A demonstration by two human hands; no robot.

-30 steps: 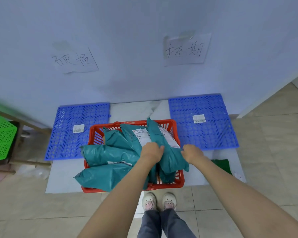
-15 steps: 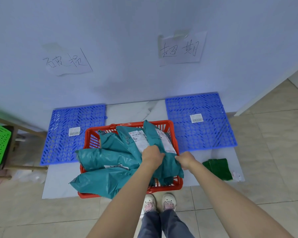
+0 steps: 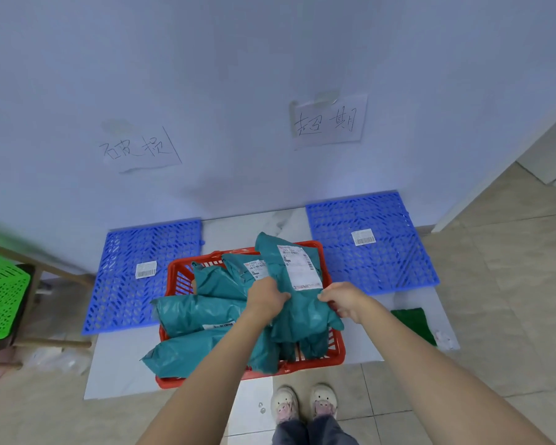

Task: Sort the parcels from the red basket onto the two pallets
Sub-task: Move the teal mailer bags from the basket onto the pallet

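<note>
Teal plastic mailer parcel (image 3: 297,293) with white label: we grip it with both hands, left hand (image 3: 267,297) and right hand (image 3: 342,298) closed on its sides, above red plastic basket (image 3: 337,354).

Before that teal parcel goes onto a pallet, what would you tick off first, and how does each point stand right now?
1. Left hand and right hand both grip the lifted parcel: ok.
2. Its shipping label faces up, in view: ok; print too small to read.
3. Parcel torn or overdue: cannot tell.
4. Left pallet bare except a barcode sticker: ok.
5. Right pallet likewise: ok.
6. Parcel's lower end clear of the red basket: not ok, it hangs inside.
</note>
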